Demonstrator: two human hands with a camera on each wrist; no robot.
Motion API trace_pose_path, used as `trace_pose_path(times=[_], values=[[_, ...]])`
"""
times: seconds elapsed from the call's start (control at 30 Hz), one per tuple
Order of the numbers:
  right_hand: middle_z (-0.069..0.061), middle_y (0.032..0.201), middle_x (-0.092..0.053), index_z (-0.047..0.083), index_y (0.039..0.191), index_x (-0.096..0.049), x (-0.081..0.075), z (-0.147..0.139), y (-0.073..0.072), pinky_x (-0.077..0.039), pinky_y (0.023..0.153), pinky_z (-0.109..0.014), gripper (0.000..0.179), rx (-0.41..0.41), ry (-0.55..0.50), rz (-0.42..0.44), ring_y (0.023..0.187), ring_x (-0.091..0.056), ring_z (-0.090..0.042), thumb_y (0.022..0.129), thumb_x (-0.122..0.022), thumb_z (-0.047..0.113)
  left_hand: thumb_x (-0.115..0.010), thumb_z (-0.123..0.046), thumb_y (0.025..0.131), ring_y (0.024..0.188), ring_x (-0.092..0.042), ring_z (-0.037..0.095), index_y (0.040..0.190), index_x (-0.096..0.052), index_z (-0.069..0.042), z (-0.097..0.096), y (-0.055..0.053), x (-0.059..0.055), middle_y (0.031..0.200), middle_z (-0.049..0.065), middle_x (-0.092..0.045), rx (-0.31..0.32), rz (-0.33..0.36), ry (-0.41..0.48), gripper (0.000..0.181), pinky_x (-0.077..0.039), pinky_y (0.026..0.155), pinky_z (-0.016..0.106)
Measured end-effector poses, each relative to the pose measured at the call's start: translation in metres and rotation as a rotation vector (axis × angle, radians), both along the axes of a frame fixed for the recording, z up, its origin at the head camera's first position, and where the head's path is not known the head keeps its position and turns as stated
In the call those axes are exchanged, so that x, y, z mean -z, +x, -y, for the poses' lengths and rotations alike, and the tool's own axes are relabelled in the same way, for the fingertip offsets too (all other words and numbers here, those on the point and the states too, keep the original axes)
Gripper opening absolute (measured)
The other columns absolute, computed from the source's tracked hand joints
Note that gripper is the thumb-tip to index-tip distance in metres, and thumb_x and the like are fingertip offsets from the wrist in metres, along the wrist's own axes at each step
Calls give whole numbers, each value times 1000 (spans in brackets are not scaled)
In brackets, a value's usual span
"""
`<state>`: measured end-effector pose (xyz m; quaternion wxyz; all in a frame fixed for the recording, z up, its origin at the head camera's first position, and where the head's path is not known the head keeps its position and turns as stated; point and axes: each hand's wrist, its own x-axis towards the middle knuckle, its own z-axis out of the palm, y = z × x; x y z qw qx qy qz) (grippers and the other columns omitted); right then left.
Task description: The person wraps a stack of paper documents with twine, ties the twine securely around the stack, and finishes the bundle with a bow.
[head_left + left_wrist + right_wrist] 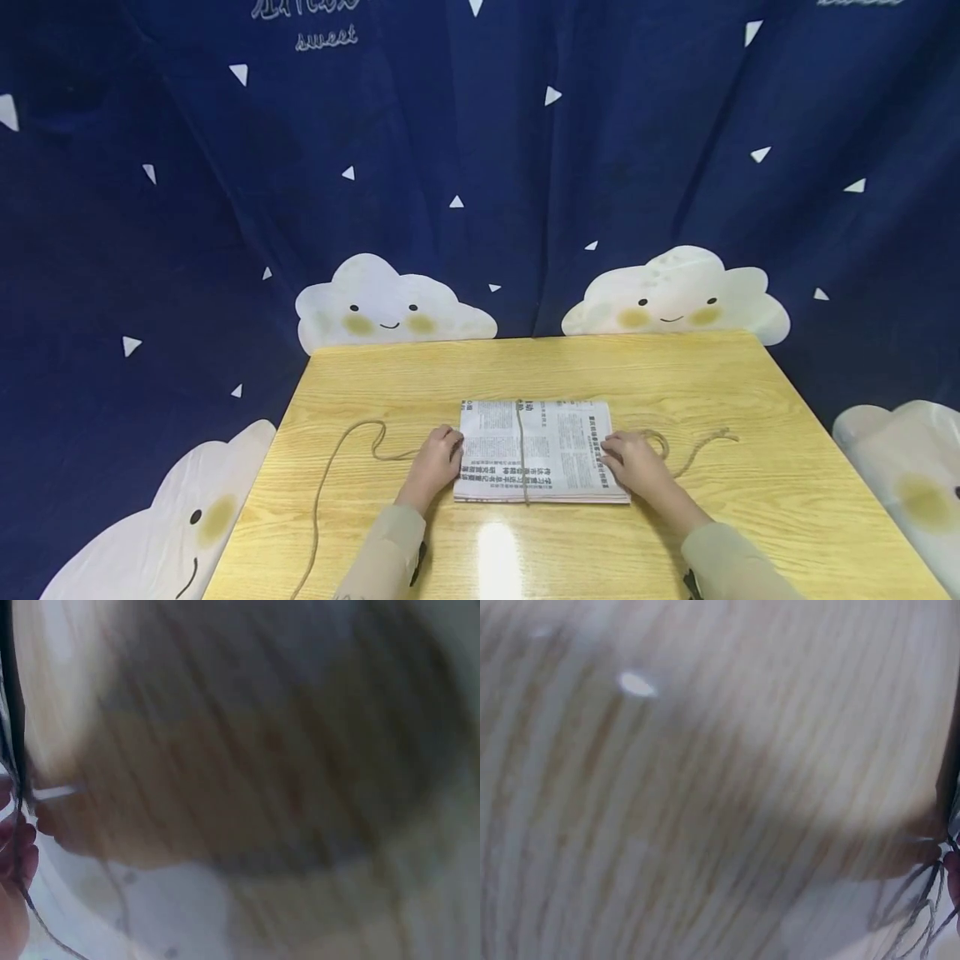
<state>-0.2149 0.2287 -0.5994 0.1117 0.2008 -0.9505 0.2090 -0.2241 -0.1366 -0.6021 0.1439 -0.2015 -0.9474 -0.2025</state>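
Observation:
A folded stack of newspapers [558, 454] lies flat near the middle of the wooden table. A thin brown string [521, 450] runs across its top from the far edge to the near edge. My left hand [433, 465] grips the stack's left edge, and my right hand [639, 465] grips the right edge. Loose string [318, 492] trails over the table from beside the left hand. Beyond the right hand lie a small loop and a frayed string end [708, 442]. In the right wrist view, looped string [926, 919] hangs near the fingertips; the left wrist view shows only part of the fingers [22, 851].
The wooden table [405, 371] extends around the stack, with a bright light reflection near its front. Behind it hangs a dark blue curtain [465, 167] printed with white triangles and smiling clouds.

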Motion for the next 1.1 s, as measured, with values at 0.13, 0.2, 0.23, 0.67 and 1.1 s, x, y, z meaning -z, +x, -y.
trace_pose_path(times=[0.13, 0.2, 0.23, 0.67, 1.1], values=[[-17, 98, -64, 0, 92, -68, 1, 1, 2, -48, 84, -49, 23, 28, 16, 0, 93, -59, -36, 74, -74, 13, -62, -2, 73, 89, -56, 25, 91, -66, 0, 11, 3, 1, 91, 10, -59, -91, -51, -17, 19, -46, 87, 38], [-17, 99, -64, 1, 93, -68, 2, 2, 3, -47, 86, -49, 23, 39, 24, 4, 95, -59, -36, 75, -74, 14, -62, -2, 68, 88, -52, 25, 87, -66, -1, 17, 4, 1, 90, 9, -57, -168, -73, -40, 19, -43, 86, 39], [-17, 99, -64, 1, 93, -68, 3, 2, 3, -47, 86, -49, 23, 40, 32, 2, 95, -58, -37, 75, -73, 14, -62, -3, 67, 87, -51, 26, 86, -65, -1, 19, 5, 0, 90, 9, -56, -218, -73, -40, 19, -43, 85, 40], [-16, 101, -64, 2, 96, -68, 4, 2, 3, -44, 89, -50, 25, 74, 37, 7, 97, -59, -36, 76, -73, 16, -49, -16, 88, 96, -52, 49, 117, -36, 24, 33, 9, -14, 109, 39, -46, -673, 295, 419, 51, -50, 79, 49], [-16, 103, -63, 2, 98, -67, 2, 5, 4, -41, 93, -52, 24, 89, 34, 43, 99, -58, -37, 78, -71, 15, -55, 10, 80, 84, -56, 35, 100, -53, 15, 19, -6, -25, 94, 26, -54, -711, 230, 868, 21, -52, 71, 37]])
